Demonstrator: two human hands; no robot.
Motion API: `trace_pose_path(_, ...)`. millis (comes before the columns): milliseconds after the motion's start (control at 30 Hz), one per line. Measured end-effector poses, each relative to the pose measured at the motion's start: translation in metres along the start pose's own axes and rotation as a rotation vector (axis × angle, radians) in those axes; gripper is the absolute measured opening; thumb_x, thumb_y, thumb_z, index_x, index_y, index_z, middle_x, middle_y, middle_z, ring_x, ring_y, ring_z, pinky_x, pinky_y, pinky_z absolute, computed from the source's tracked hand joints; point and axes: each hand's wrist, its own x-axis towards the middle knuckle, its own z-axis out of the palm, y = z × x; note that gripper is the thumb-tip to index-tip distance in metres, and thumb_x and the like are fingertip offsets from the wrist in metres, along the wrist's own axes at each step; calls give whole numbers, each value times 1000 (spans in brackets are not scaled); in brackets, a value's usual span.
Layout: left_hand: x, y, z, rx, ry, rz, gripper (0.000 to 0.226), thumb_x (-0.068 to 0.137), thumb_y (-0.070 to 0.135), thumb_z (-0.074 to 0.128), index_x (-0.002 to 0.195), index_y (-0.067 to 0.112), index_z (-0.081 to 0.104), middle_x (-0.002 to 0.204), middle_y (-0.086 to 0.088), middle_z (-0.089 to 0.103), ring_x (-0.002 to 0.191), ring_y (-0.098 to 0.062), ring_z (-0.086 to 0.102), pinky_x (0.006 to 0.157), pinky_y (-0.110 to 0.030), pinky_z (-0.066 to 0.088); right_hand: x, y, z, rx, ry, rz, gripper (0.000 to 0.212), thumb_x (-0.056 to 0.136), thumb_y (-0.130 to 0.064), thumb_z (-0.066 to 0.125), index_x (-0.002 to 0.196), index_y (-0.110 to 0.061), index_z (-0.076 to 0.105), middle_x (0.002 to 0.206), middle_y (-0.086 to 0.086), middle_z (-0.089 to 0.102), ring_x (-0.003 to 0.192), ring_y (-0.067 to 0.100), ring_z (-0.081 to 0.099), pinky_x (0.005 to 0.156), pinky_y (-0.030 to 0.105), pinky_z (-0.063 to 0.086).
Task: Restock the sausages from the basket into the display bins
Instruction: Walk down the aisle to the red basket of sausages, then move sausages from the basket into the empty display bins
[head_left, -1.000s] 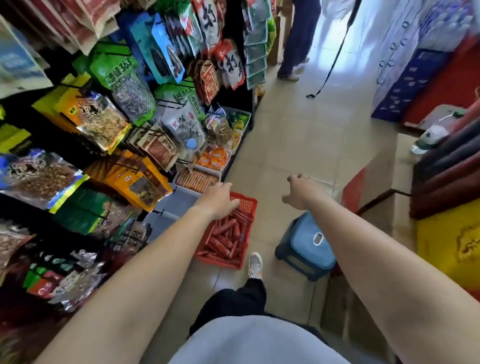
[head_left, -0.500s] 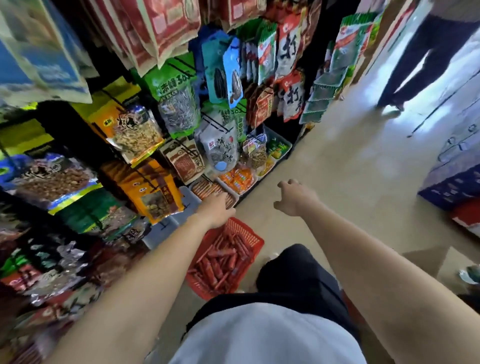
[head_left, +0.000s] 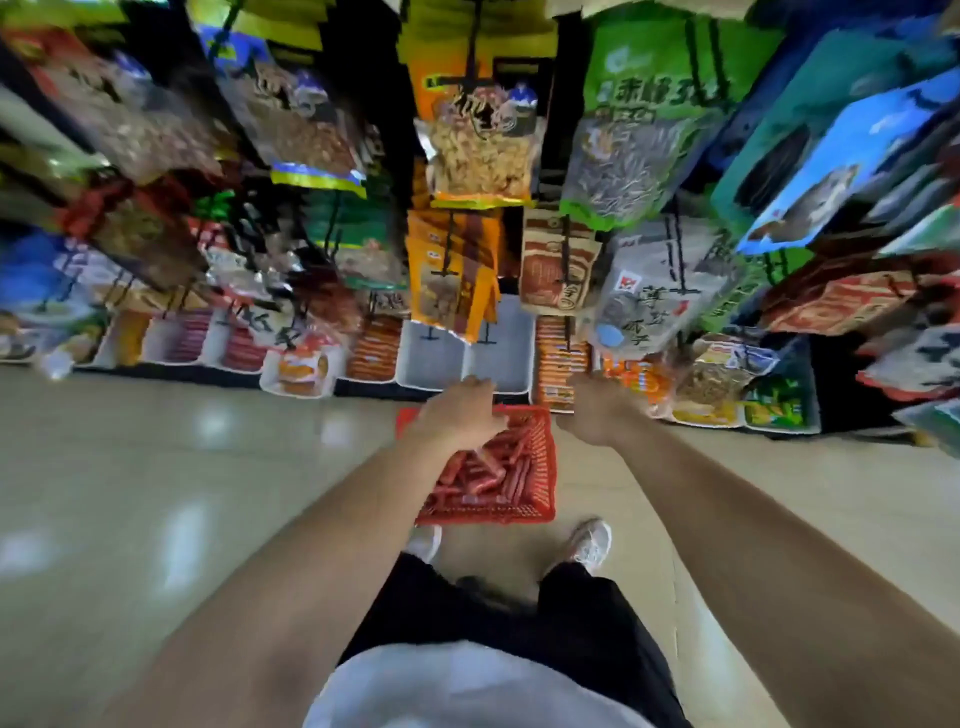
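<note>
Both arms stretch forward: the left hand (head_left: 460, 413) hangs over the far rim of the one red basket (head_left: 545, 467), its back to the camera and its fingers hidden, so I cannot tell whether it grips anything. The right hand (head_left: 597, 413) hovers just right of the basket's far corner, its fingers turned away and blurred, and its grip is likewise unreadable. Far left of the left hand, low white bins (head_left: 182, 338) hold rows of red packs. Nearer that hand stands an orange-stick bin (head_left: 375, 348), filled in neat rows. Directly ahead of the left hand sit two grey bins (head_left: 431, 358), side by side, showing bare bottoms. Just ahead of the right hand, one stacked bin (head_left: 558, 358) is full of orange-wrapped sausages. Right of that hand, further bins (head_left: 706, 410) carry orange, yellow and green packets. Beneath the left hand, the sausages (head_left: 483, 473) lie loose in the basket in a jumbled heap: slim red-wrapped sticks, too many and too blurred to count. Two pale shoes (head_left: 589, 543) stand just behind the basket
</note>
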Motion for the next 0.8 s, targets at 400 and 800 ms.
trace_pose_path(400, 116, -141, 181, -50, 12, -254, 51, 91, 41, 54, 137, 19, 48, 138, -13, 53, 120, -35, 56, 92, -41, 47, 177, -27, 185, 29, -82, -115, 100, 51, -80, 32, 131, -25, 55, 134, 13, 57, 122, 34, 56, 97, 44, 49)
trace_pose_path(800, 278, -284, 406, -188, 154, -192, 60, 92, 49, 58, 138, 12, 45, 135, -20, 54, 124, -38, 53, 98, -39, 42, 354, -41, 428, -16, -11, -44, 67, 83, -57, 54, 139, -20, 47, 143, 15, 50, 129, 36, 50, 102, 47, 46)
